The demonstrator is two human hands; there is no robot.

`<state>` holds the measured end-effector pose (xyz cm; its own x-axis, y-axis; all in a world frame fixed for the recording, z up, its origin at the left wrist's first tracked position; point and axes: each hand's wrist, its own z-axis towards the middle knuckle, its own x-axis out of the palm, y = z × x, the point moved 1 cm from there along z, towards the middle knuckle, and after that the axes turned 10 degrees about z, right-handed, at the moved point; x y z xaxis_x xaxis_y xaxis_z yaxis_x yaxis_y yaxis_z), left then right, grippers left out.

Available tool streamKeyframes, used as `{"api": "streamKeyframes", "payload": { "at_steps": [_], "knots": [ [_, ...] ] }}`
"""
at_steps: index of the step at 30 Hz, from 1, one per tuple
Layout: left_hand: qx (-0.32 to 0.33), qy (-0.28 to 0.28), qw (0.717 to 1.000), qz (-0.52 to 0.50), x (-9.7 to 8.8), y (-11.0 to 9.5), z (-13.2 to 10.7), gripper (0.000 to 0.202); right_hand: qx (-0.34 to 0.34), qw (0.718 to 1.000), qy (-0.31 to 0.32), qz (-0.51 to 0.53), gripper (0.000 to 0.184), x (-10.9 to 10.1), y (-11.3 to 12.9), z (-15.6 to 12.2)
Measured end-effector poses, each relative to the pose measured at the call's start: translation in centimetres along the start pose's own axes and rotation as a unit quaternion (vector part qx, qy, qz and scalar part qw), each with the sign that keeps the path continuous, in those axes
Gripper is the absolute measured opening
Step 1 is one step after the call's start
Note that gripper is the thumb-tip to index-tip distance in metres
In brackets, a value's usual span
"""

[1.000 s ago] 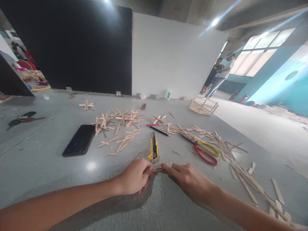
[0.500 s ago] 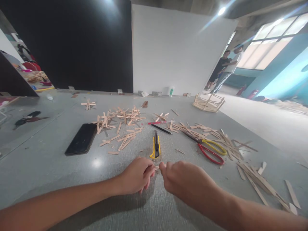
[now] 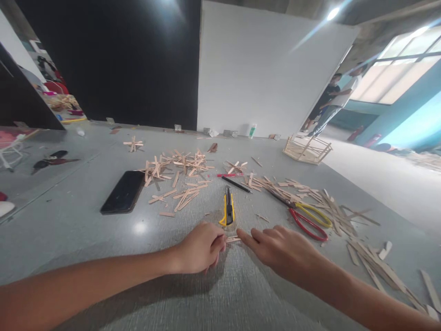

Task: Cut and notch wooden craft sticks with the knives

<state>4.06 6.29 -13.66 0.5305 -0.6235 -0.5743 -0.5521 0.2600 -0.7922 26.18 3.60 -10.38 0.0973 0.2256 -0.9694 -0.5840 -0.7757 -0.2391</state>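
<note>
Left hand [image 3: 201, 248] pinching wooden sticks [image 3: 233, 239], right hand [image 3: 280, 247] seemingly touching them

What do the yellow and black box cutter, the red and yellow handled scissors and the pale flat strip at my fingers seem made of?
Yellow and black box cutter: body probably smooth plastic, by its solid colour. Red and yellow handled scissors: dark, slender blades suggest metal; smooth, bright handles, perhaps plastic or coated. Pale flat strip: likely bare matte wood, tan without shine.
</note>
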Motion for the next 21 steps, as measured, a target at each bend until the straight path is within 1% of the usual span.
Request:
{"api": "streamKeyframes", "payload": {
  "at_steps": [2, 4, 6, 7, 8, 10, 11, 12, 13, 14, 16, 18, 19, 21],
  "knots": [
    [-0.003, 0.002, 1.0, -0.003, 0.0, 0.0, 0.0, 0.03, -0.012, 0.999, 0.015, -0.026, 0.031, -1.4, 2.0, 1.2],
    [-0.01, 0.004, 1.0, -0.003, 0.0, 0.1, 0.0, 0.03, -0.017, 0.998, 0.037, -0.045, 0.029, -2.2, 3.9, 2.2],
    [-0.013, 0.006, 1.0, -0.002, 0.0, 0.2, 0.1, 0.031, -0.007, 0.997, 0.056, -0.061, 0.027, -2.5, 4.9, 2.9],
    [-0.013, 0.008, 1.0, -0.002, 0.0, 0.2, 0.1, 0.031, -0.009, 0.996, 0.063, -0.063, 0.026, -2.4, 5.0, 2.9],
    [-0.011, 0.009, 1.0, -0.002, 0.0, 0.3, 0.1, 0.032, -0.013, 0.996, 0.064, -0.06, 0.026, -2.3, 4.7, 2.7],
    [-0.003, 0.008, 1.0, -0.002, 0.1, 0.4, 0.1, 0.032, -0.011, 0.998, 0.054, -0.035, 0.029, -1.7, 3.4, 1.8],
    [0.002, 0.006, 1.0, -0.003, 0.1, 0.4, 0.0, 0.032, 0.007, 0.999, 0.037, -0.015, 0.033, -1.2, 2.5, 1.2],
    [0.006, 0.004, 1.0, -0.003, 0.1, 0.4, 0.0, 0.033, 0.04, 0.999, 0.028, 0.012, 0.037, -0.5, 1.5, 0.5],
    [0.01, 0.001, 1.0, -0.003, 0.1, 0.4, 0.0, 0.034, 0.045, 0.997, 0.019, 0.052, 0.042, 0.3, 0.5, -0.2],
    [0.012, -0.001, 1.0, -0.002, 0.1, 0.4, 0.0, 0.036, 0.038, 0.994, 0.0, 0.098, 0.044, 1.2, -0.3, -0.8],
    [0.014, -0.001, 1.0, 0.001, 0.1, 0.3, 0.0, 0.041, 0.03, 0.987, -0.024, 0.155, 0.042, 2.6, -1.4, -1.7],
    [0.016, 0.001, 1.0, 0.003, 0.1, 0.3, 0.0, 0.042, 0.013, 0.987, -0.042, 0.155, 0.038, 3.3, -1.8, -1.9],
    [0.018, 0.001, 1.0, 0.005, 0.1, 0.3, 0.1, 0.042, 0.001, 0.99, -0.048, 0.136, 0.037, 3.1, -1.6, -1.8],
    [0.029, 0.0, 1.0, 0.013, 0.0, 0.3, 0.1, 0.039, -0.019, 0.996, -0.055, 0.07, 0.036, 2.1, -0.7, -1.3]
  ]
}}
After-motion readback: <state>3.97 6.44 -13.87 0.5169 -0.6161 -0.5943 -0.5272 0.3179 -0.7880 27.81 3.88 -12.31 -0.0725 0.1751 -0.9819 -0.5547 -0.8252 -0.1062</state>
